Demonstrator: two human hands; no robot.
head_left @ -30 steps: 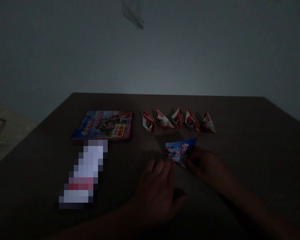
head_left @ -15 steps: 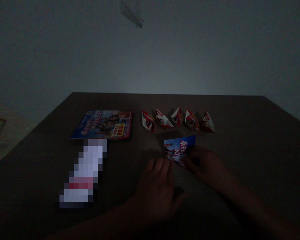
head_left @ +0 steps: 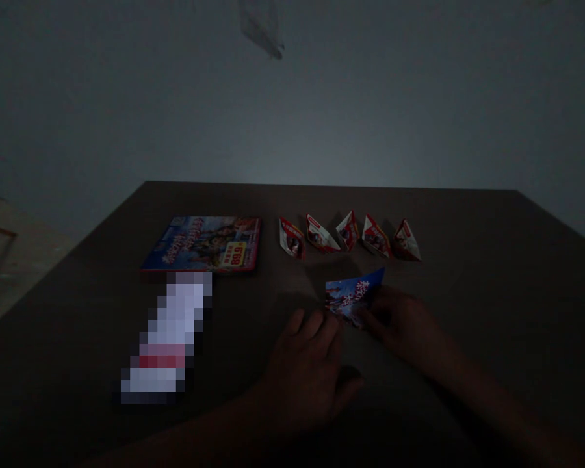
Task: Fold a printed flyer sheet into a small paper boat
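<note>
A small blue printed sheet of paper [head_left: 351, 296] stands tilted up from the dark table, its picture side facing me. At its right edge, my right hand [head_left: 402, 325] pinches it between thumb and fingers. My left hand [head_left: 307, 370] lies palm down at the sheet's lower left corner, fingers slightly bent and thumb held apart. Its fingertips are at the paper's bottom edge; whether they press on it I cannot tell. Behind the sheet, several folded red and white paper boats [head_left: 322, 234] form a row.
A glossy blue and pink printed booklet or flat pack [head_left: 205, 244] with a yellow price label lies at the left. In front of it is a lit, pixel-blurred phone-like object [head_left: 168, 335]. The table [head_left: 468, 260] reaches back to a grey wall [head_left: 370, 97]. Light is dim.
The sheet's left side has shifted slightly right and down. My left fingers have bent a little more. My right hand keeps its pinch, and the whole view has moved slightly.
</note>
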